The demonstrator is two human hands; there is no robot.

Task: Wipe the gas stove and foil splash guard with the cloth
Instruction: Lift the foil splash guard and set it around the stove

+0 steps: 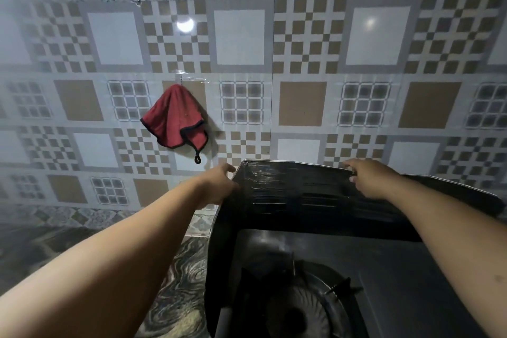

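**Q:** What did you see, left to right?

**A:** First, the red cloth (pixel 175 117) hung untouched on a wall hook (pixel 181 80), above and left of the stove. My left hand (pixel 219 184) gripped the left corner of the foil splash guard (pixel 301 189), fingers curled round it. My right hand (pixel 369 177) pinched its top edge.

**Q:** And the wiping?

**A:** I judged it either unstarted or finished. The gas stove (pixel 397 282) sat below, dark, burner (pixel 301 307) visible.
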